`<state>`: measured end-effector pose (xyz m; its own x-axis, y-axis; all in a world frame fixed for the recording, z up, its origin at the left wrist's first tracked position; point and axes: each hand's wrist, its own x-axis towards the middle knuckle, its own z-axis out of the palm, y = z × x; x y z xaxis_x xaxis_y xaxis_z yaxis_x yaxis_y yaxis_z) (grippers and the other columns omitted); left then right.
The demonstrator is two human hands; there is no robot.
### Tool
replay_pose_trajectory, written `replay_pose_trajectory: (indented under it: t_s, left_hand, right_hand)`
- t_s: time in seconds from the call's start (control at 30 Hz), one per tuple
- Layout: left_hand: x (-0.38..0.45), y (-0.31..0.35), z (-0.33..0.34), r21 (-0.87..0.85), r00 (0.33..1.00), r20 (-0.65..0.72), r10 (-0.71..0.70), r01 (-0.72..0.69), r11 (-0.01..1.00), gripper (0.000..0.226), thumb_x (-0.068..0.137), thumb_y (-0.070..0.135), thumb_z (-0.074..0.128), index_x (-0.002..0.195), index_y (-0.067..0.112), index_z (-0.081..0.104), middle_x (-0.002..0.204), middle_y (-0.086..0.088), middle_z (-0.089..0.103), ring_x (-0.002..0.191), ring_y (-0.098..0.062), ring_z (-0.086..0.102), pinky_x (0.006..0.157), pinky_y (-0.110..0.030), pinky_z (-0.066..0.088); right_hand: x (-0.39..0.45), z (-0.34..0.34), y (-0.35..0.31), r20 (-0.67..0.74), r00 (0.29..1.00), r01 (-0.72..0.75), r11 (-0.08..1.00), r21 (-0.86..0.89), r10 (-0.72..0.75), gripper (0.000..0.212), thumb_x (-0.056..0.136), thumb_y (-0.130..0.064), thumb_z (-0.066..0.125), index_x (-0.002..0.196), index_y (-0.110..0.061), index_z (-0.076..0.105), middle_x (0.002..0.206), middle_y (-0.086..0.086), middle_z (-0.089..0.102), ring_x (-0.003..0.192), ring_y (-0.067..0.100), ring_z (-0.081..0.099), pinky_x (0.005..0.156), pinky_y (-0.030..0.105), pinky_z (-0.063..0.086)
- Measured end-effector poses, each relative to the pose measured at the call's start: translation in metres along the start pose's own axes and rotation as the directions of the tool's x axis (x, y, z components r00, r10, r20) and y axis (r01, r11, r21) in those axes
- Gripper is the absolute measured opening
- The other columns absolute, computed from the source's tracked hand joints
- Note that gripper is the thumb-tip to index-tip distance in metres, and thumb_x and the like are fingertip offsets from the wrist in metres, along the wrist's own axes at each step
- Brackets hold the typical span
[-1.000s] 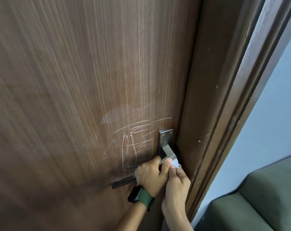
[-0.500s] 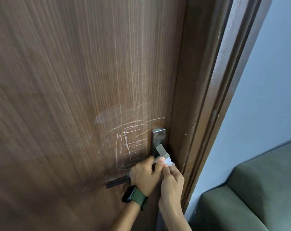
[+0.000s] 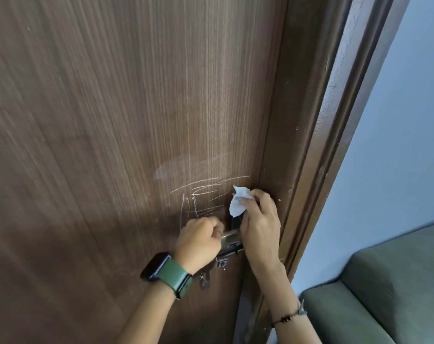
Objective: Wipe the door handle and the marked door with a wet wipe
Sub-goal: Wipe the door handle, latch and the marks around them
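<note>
Just two hands — left hand (image 3: 198, 240), right hand (image 3: 259, 219) — one wet wipe (image 3: 238, 201), one door handle (image 3: 231, 236).

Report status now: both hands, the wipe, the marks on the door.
Left hand closed on door handle. Right hand holds wet wipe at handle plate. Chalk marks unwiped. Nothing in the way.

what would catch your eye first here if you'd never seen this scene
Probably the pale scribbled marks on the brown door, just left of the handle. Next, the white wet wipe pinched in the right hand at the door's edge, above the metal handle that the left hand grips. A green watch strap stands out on the left wrist.
</note>
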<state>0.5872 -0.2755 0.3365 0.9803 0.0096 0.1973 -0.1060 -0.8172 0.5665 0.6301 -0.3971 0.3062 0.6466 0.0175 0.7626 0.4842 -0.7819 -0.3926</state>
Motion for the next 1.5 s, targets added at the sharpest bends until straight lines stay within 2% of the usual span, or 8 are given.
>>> replay_pose_trajectory:
  t_s: [0.13, 0.27, 0.7, 0.93, 1.07, 1.27, 1.4, 1.5]
  left_hand:
    - [-0.019, -0.018, 0.000, -0.257, 0.991, -0.027, -0.133, 0.122, 0.959, 0.030, 0.086, 0.004, 0.043, 0.097, 0.018, 0.067, 0.089, 0.004, 0.066, 0.083, -0.010, 0.060, 0.066, -0.002, 0.037]
    - [-0.032, -0.022, 0.006, -0.601, 0.953, 0.028, -0.301, 0.257, 0.757, 0.045, 0.084, -0.006, 0.040, 0.084, 0.031, 0.066, 0.095, -0.002, 0.068, 0.087, -0.013, 0.067, 0.086, -0.031, 0.052]
    - [-0.037, -0.018, 0.006, -0.715, 0.938, 0.042, -0.343, 0.268, 0.645, 0.045, 0.079, -0.017, 0.035, 0.108, 0.007, 0.060, 0.114, -0.018, 0.061, 0.089, -0.018, 0.067, 0.087, -0.029, 0.052]
    - [-0.034, -0.026, 0.001, -0.847, 0.925, 0.149, -0.350, 0.303, 0.438, 0.050, 0.076, -0.021, 0.026, 0.090, 0.005, 0.065, 0.085, -0.012, 0.068, 0.080, -0.015, 0.068, 0.062, -0.015, 0.055]
    - [-0.033, -0.030, -0.001, -0.825, 0.933, 0.174, -0.313, 0.312, 0.472, 0.045, 0.077, -0.022, 0.028, 0.097, 0.002, 0.061, 0.098, -0.015, 0.061, 0.098, -0.028, 0.062, 0.088, -0.032, 0.051]
    - [-0.033, -0.033, 0.001, -0.821, 0.943, 0.153, -0.295, 0.287, 0.494, 0.044, 0.077, -0.016, 0.031, 0.094, 0.004, 0.065, 0.093, -0.014, 0.068, 0.085, -0.021, 0.067, 0.073, -0.025, 0.054]
    - [-0.034, -0.038, -0.001, -0.741, 0.959, 0.147, -0.243, 0.269, 0.615, 0.047, 0.076, -0.014, 0.033, 0.106, 0.009, 0.061, 0.100, -0.009, 0.064, 0.089, -0.017, 0.065, 0.088, -0.034, 0.052]
    - [-0.038, -0.036, -0.001, -0.737, 0.964, 0.124, -0.235, 0.248, 0.629, 0.047, 0.075, -0.012, 0.036, 0.103, 0.014, 0.063, 0.105, -0.009, 0.065, 0.097, -0.017, 0.062, 0.095, -0.037, 0.048]
  right_hand:
    - [-0.015, 0.003, 0.004, 0.047, 0.997, 0.054, 0.998, 0.011, -0.054, 0.024, 0.067, 0.018, 0.069, 0.087, 0.006, 0.070, 0.094, 0.021, 0.067, 0.086, 0.036, 0.065, 0.070, 0.036, 0.058]
    - [0.005, -0.001, 0.004, 0.023, 0.997, 0.076, 0.996, 0.042, -0.077, 0.010, 0.075, 0.007, 0.067, 0.084, 0.003, 0.068, 0.093, 0.019, 0.065, 0.086, 0.032, 0.063, 0.073, 0.035, 0.055]
    - [-0.008, -0.012, -0.006, 0.216, 0.975, -0.005, 0.982, -0.191, 0.047, 0.035, 0.063, 0.013, 0.071, 0.094, -0.003, 0.070, 0.085, 0.015, 0.065, 0.080, 0.033, 0.062, 0.045, 0.032, 0.050]
    - [-0.037, -0.013, -0.060, 0.431, 0.898, 0.174, 0.972, -0.160, -0.090, 0.044, 0.042, -0.007, 0.087, 0.082, -0.010, 0.071, 0.083, 0.007, 0.065, 0.072, 0.025, 0.065, 0.040, 0.025, 0.047]
    - [-0.022, -0.014, -0.040, 0.264, 0.948, -0.122, 0.968, -0.221, 0.180, 0.027, 0.079, 0.004, 0.061, 0.102, -0.006, 0.068, 0.102, 0.013, 0.063, 0.092, 0.030, 0.061, 0.062, 0.027, 0.045]
    - [-0.066, 0.005, -0.063, 0.072, 0.979, -0.201, 0.971, 0.131, 0.193, 0.023, 0.080, 0.005, 0.056, 0.095, -0.007, 0.068, 0.088, 0.001, 0.059, 0.078, 0.017, 0.059, 0.066, 0.006, 0.042]
    - [-0.051, 0.009, -0.034, 0.039, 0.445, -0.738, 0.342, 0.581, 0.895, 0.021, 0.083, 0.002, 0.054, 0.101, -0.003, 0.063, 0.085, 0.004, 0.061, 0.082, 0.023, 0.061, 0.062, 0.015, 0.042]
    - [-0.032, 0.019, -0.040, 0.399, 0.224, -0.542, -0.227, 0.809, 0.889, 0.030, 0.078, 0.020, 0.040, 0.091, 0.002, 0.061, 0.075, 0.010, 0.063, 0.075, 0.023, 0.061, 0.056, 0.024, 0.048]
